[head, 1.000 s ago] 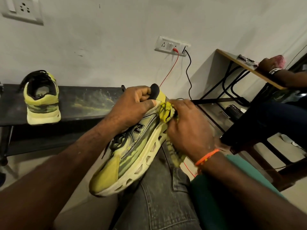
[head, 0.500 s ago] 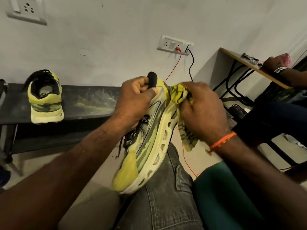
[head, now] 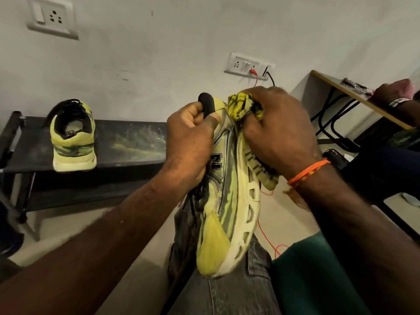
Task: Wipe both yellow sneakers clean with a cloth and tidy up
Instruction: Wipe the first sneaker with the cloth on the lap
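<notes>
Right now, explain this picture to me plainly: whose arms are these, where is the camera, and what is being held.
There is no machine here. The camera sits on a person's head, looking down at their own arms. The left hand grips the heel end of a yellow sneaker, whose toe rests on the person's knee. The right hand holds a yellow cloth bunched against the sneaker's heel and sole. The second sneaker stands on a dark bench by the wall. At the right edge, another person's hand rests on a desk.
</notes>
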